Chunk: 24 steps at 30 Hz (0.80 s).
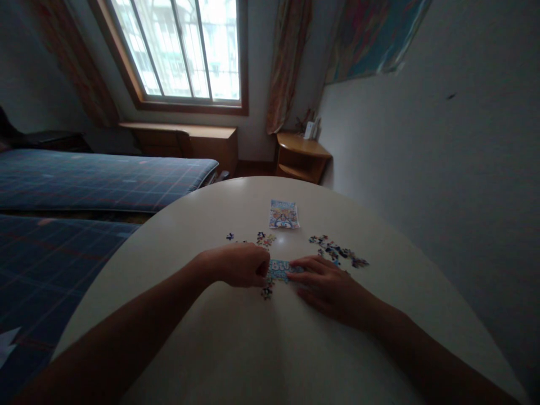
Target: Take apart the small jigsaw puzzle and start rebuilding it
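Note:
A partly joined jigsaw puzzle, light blue with pale lettering, lies on the round white table. At its left edge my left hand is closed, fingers curled down; whatever they hold is hidden. My right hand rests on the puzzle's right side with fingers stretched out and apart. Just below the puzzle's left end sits a small clump of puzzle pieces. More loose pieces lie beyond my left hand, and a wider spread of dark pieces lies beyond my right hand.
A printed picture sheet or packet lies farther back on the table. One stray puzzle piece is at the left. Beds with blue plaid covers stand left, a wooden corner shelf behind, and a white wall right.

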Motion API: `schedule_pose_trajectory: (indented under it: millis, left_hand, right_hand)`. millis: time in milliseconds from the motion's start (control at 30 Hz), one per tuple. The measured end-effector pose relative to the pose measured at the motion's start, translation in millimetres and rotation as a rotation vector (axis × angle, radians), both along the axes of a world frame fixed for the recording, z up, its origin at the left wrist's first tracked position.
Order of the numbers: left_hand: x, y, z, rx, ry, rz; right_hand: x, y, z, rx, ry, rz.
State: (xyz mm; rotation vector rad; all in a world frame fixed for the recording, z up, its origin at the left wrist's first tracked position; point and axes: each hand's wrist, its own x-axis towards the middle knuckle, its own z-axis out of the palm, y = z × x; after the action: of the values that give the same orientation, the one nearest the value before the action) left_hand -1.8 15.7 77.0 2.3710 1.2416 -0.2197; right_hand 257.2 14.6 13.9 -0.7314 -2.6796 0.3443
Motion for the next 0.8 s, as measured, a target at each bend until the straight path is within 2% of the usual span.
schedule_pose_trajectory:
  millis: [167, 333, 500, 800]
  left_hand:
    - [-9, 7, -3.4, 0.139, -0.079, 0.011]
    - [-8, 7, -10.0, 0.206, -0.011, 0.016]
    - [-11, 11, -18.1, 0.123, 0.082, 0.074]
    - [-14, 20, -26.2, 0.017, 0.1, 0.137]
  right_hand:
    - [-7, -8, 3.6, 0.024, -0.019, 0.009]
    - [-22, -27, 12.5, -0.037, -0.098, 0.108]
    - [-29, -39, 18.6, -0.108, -0.17, 0.132]
    - [-27, -37, 18.8, -0.16, -0.17, 0.169]
